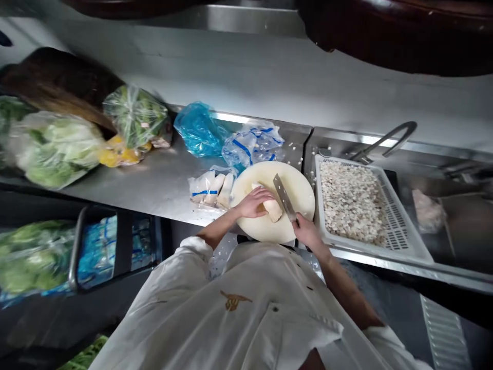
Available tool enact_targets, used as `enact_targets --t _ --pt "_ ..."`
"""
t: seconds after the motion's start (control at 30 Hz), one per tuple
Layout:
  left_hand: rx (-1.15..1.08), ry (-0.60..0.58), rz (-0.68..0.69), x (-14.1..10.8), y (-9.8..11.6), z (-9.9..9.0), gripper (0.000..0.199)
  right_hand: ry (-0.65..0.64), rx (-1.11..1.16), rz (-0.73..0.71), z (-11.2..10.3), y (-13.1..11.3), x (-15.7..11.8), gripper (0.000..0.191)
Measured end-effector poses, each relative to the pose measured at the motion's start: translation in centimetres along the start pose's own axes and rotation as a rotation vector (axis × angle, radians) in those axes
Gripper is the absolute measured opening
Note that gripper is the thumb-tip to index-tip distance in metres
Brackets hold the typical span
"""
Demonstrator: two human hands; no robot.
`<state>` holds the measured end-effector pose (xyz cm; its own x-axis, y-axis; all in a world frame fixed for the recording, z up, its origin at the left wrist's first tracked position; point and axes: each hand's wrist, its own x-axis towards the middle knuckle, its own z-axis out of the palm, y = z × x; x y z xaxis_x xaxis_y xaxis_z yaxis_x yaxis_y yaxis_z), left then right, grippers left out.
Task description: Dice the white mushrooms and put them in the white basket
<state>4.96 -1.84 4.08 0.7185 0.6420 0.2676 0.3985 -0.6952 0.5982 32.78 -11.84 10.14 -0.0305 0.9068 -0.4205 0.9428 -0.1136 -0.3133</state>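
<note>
On a round, pale cutting board (254,231) lies a thick whitish piece of food (274,209), which looks like a mushroom stem. My left hand (254,202) rests over its upper part, fingers bent round it. My right hand (307,230) is closed on the handle of a knife (284,195), whose broad blade points up and left, just right of the piece. An open plastic bag with similar pale pieces (211,190) sits at the board's left edge. To the right, a white perforated basket (416,241) holds a heap of small chopped pale bits (350,203).
Behind the board lie a blue plastic bag (200,128) and a clear bag with blue stripes (252,144). Bagged greens (57,149) stand at the left. A curved faucet (400,134) rises behind the basket. Dark red vessels (404,36) overhang the top.
</note>
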Motion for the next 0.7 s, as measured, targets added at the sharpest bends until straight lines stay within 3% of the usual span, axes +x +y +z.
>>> enact_targets --t 0.13,0.33,0.53,0.7 --pt "-0.025 0.102 -0.055 -1.1 -1.6 0.6 0.050 0.021 -0.058 -0.011 -0.4 -1.4 -3.0 0.031" --pt "-0.024 0.165 -0.114 -2.1 -2.3 1.9 0.051 0.080 -0.053 -0.021 -3.4 -3.3 -6.0 0.043" --pt "-0.038 0.195 -0.094 -1.9 -2.4 1.8 0.052 0.069 -0.069 -0.074 -5.3 -3.5 -5.1 0.051" --pt "-0.052 0.196 -0.097 -1.9 -2.5 1.9 0.050 -0.029 -0.175 -0.055 -3.7 -3.6 -2.1 0.050"
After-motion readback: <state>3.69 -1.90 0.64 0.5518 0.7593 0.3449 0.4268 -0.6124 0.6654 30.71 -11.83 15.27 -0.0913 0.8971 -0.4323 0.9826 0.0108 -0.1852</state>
